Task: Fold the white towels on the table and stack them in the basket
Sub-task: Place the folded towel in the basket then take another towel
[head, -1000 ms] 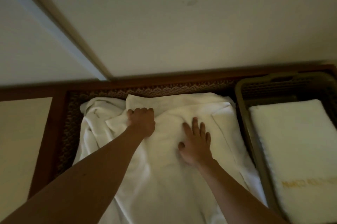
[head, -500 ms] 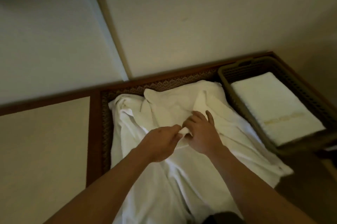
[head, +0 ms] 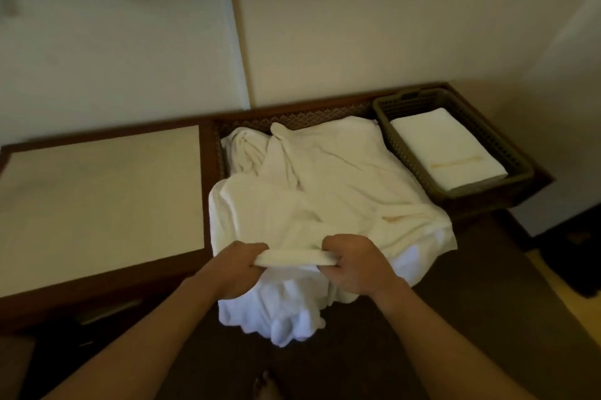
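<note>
While bunched, towel (head: 325, 191) spans both hands' grips.

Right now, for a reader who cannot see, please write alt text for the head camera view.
Both hands, left hand and right hand, grip the bunched near edge of a white towel spread over a wooden table, its front hanging off the edge. To the right, a brown basket holds one folded towel.
</note>
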### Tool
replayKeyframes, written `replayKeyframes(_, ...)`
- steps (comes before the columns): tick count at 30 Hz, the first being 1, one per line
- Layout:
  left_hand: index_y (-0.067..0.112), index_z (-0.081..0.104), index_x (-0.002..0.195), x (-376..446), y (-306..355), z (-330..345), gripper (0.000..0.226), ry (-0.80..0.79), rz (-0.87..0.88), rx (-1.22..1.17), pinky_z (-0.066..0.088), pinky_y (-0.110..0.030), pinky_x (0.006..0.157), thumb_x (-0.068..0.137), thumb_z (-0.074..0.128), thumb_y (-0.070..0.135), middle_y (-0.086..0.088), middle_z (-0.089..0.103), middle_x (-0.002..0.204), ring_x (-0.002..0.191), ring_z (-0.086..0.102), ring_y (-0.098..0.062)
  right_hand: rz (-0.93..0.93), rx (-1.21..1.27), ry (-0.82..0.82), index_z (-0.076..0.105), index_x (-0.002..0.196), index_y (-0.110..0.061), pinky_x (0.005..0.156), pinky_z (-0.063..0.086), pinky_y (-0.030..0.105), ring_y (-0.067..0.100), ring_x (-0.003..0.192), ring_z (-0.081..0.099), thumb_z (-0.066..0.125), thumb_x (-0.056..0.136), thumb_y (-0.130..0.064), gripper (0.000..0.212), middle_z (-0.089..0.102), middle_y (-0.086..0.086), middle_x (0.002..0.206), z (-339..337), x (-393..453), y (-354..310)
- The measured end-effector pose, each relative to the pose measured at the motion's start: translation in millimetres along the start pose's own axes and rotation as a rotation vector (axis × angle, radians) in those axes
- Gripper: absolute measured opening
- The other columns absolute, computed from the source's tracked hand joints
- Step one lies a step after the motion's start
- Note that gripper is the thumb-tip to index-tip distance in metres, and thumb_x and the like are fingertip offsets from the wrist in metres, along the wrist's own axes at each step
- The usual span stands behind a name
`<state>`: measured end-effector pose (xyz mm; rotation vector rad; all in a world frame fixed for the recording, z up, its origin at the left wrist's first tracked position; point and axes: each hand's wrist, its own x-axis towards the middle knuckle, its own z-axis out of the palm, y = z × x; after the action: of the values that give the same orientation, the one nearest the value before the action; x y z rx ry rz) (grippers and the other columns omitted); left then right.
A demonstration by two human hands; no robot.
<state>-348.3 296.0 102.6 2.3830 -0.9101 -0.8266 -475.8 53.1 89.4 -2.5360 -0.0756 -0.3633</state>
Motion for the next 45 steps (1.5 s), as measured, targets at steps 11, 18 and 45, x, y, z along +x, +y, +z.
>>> replayKeyframes(11, 0.034, 0.076, 0.099, -164.6, -31.2, 23.0, 0.02, 0.137, -0.375, -0.3, 0.049, -0.031, 0.087, 0.102, 0.056, 0.036, 0.01, 0.072, 0.103, 0.097, 0.065, -0.008, 0.076, -0.042, -0.575, 0.053, 0.084, -0.024, 0.063, 0.034, 0.026, 0.01, 0.072, 0.051, 0.058, 0.098, -0.045, 0.025, 0.052, -0.01, 0.079, 44.9, -50.9, -74.2)
replayKeyframes(18, 0.019, 0.076, 0.091, -245.1, -73.3, -5.3, 0.023, 0.478, -0.497, -0.336, 0.05, -0.032, 0.073, 0.102, 0.057, 0.023, -0.002, 0.072, 0.09, 0.086, 0.066, -0.02, -0.019, -0.142, -0.784, 0.063, 0.108, -0.03, 0.096, 0.039, 0.041, 0.018, 0.097, 0.054, 0.058, 0.095, -0.045, 0.02, 0.059, -0.01, 0.101, 74.1, -24.0, -143.0)
replayKeyframes(45, 0.019, 0.06, 0.095, -348.6, -269.9, -90.2, 0.007, 0.978, -0.504, -0.195, 0.04, -0.027, 0.064, 0.095, 0.066, 0.02, 0.001, 0.062, 0.088, 0.08, 0.058, -0.015, 0.446, 0.307, -0.175, 0.05, 0.073, -0.016, 0.061, 0.036, 0.031, 0.013, 0.063, 0.046, 0.063, 0.097, -0.027, 0.029, 0.049, -0.001, 0.068, 175.1, -1.5, -271.2)
